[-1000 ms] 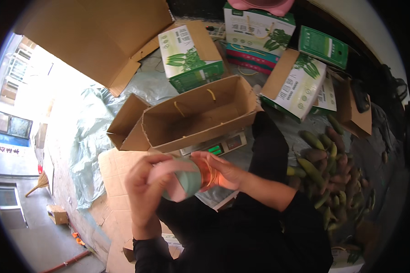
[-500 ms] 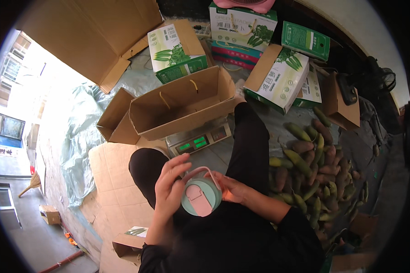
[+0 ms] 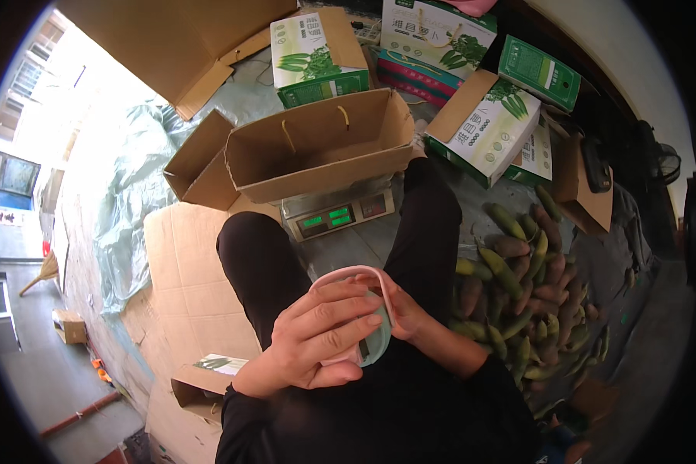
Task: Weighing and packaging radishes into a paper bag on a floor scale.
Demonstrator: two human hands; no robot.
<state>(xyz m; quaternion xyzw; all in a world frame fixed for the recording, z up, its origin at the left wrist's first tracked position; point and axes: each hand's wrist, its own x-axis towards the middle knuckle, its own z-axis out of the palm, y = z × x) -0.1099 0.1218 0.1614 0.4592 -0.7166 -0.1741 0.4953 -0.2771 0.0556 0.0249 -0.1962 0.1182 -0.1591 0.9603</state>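
While both hands meet over the lap at six o'clock, they grasp a round pale green and pink case (image 3: 371,340): the left hand (image 3: 317,340) lies across its front with fingers curled over it, and the right hand (image 3: 402,309) cups its right edge from behind. What is inside the case cannot be seen.

Just past the knees, toward twelve o'clock, an open brown carton (image 3: 317,151) sits on a scale (image 3: 336,216) with green lit displays; the carton looks empty, with two cord handles showing on its inner wall. A smaller brown box (image 3: 197,166) leans against its left side.

Printed boxes (image 3: 317,54) in white and green, each with a picture of green vegetables, lie from twelve to two o'clock; one at two o'clock (image 3: 483,127) lies tilted, with a brown flap open. A red and blue striped package (image 3: 417,73) is wedged between them.

At three to four o'clock a heap of green and purplish tubers (image 3: 533,286) lies on the ground beside the right leg. Flat cardboard (image 3: 185,286) covers the floor at nine o'clock, with grey plastic sheet (image 3: 131,193) above it.
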